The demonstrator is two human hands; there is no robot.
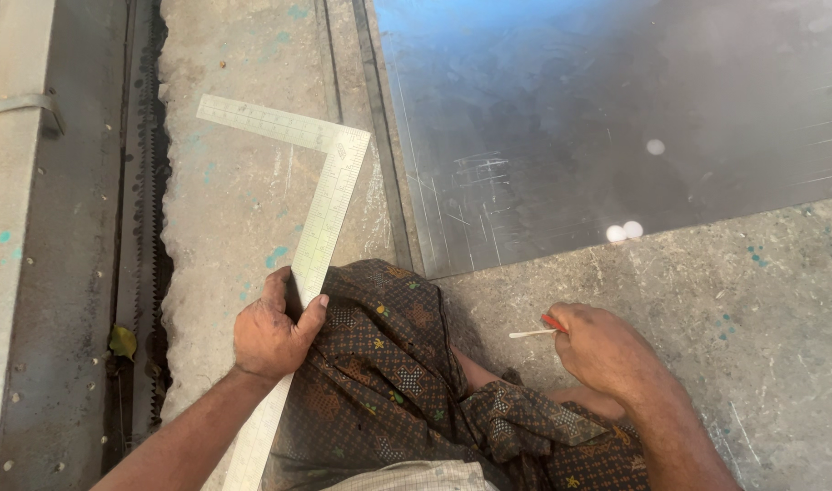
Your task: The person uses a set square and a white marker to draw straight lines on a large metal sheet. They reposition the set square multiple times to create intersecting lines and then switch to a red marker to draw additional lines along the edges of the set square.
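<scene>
left hand: the left hand (272,332) is gripping the long arm of a steel framing square (318,235), fingers and thumb clamped round the blade near its middle, above the left knee.
right hand: the right hand (602,350) is pinching a thin marking tool (538,330), fingers closed on its red grip; the pale tip is sticking out to the left, hovering just over the concrete.
square position: the long arm is running from the bottom edge, beside the left forearm, up and to the right to the corner; the short arm is turning back toward the upper left. Most of it is lying over the rough concrete floor (234,200).
metal sheet: a big shiny metal sheet (616,118) is lying flat, filling the upper right; faint scratched lines are showing near its lower left part.
key relation: the sheet is lying ahead and to the right of both hands. The square's corner is sitting just left of the sheet's left edge, apart from it, with a dark strip between. The right hand is nearer the sheet's lower edge; the left hand is nearer its left edge.
clothing: a brown patterned cloth (388,364) is covering the lap between the hands.
left side: a toothed rack (148,182) is running along a dark channel; a yellow-green leaf (122,342) is lying beside it.
labels/signs: no packages or signs in view; only ruler gradations on the square, too small to tell.
</scene>
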